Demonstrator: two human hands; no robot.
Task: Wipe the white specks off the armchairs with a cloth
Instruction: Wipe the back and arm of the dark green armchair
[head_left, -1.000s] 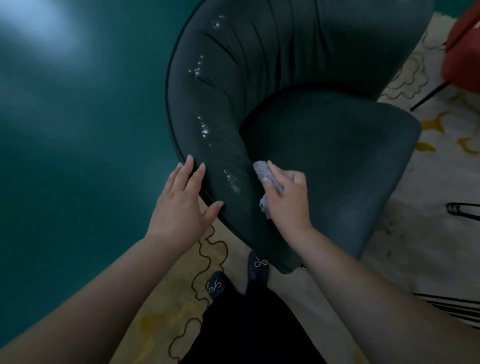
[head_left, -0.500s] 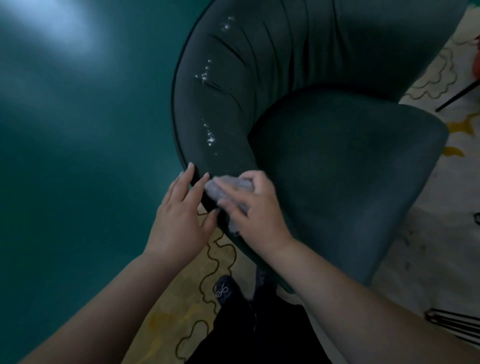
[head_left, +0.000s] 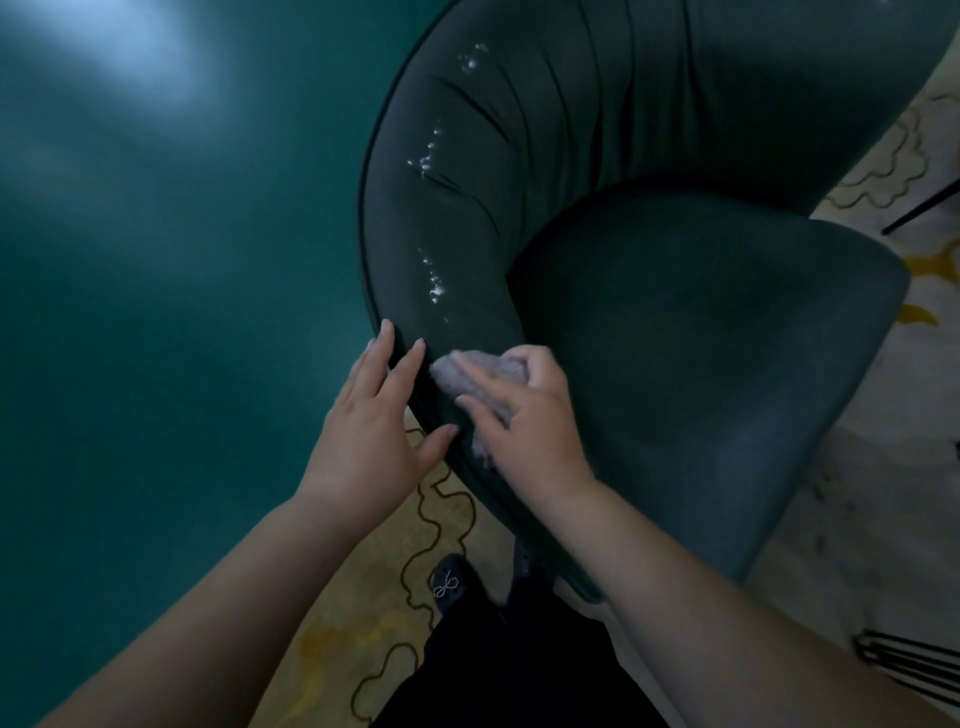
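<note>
A dark green armchair (head_left: 675, 322) fills the upper right of the head view. White specks (head_left: 434, 283) dot its curved left arm, with more specks (head_left: 426, 156) higher up the backrest. My right hand (head_left: 524, 421) grips a grey cloth (head_left: 475, 371) and presses it on the arm's near end, just below the lowest specks. My left hand (head_left: 374, 421) lies with straight fingers on the arm's outer edge, right beside the cloth.
A teal wall or panel (head_left: 171, 312) rises on the left. A cream rug with gold and dark squiggles (head_left: 415, 582) lies under my shoes (head_left: 452, 582). Thin black metal legs (head_left: 904, 665) stand at the lower right, another black leg (head_left: 919, 208) at the upper right.
My right hand slid the cloth leftward from the arm's inner side over the near end of the arm, covering the lowest specks. My left hand stayed on the outer edge.
</note>
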